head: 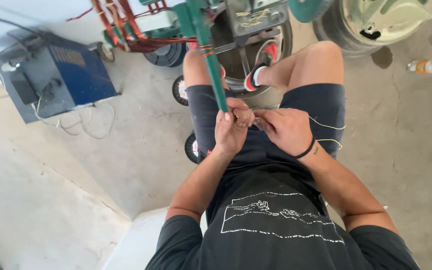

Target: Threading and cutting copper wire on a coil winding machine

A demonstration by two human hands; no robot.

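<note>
A green metal bar (210, 55) slants down from a machine at the top to my lap. My left hand (232, 129) is closed around the bar's lower end. My right hand (286, 130), with a black band on the wrist, is closed right beside it and pinches a thin yellowish wire (327, 125) that loops out to the right over my thigh. The two hands touch. What lies between the fingers is hidden. I sit in dark shorts with my knees apart.
A blue box-shaped machine (58, 77) with loose white cables stands on the concrete floor at left. Coils of copper wire (126, 27) and a green-framed machine sit ahead. Small black wheels (180, 91) are near my left leg. A plastic bottle (428, 65) lies at right.
</note>
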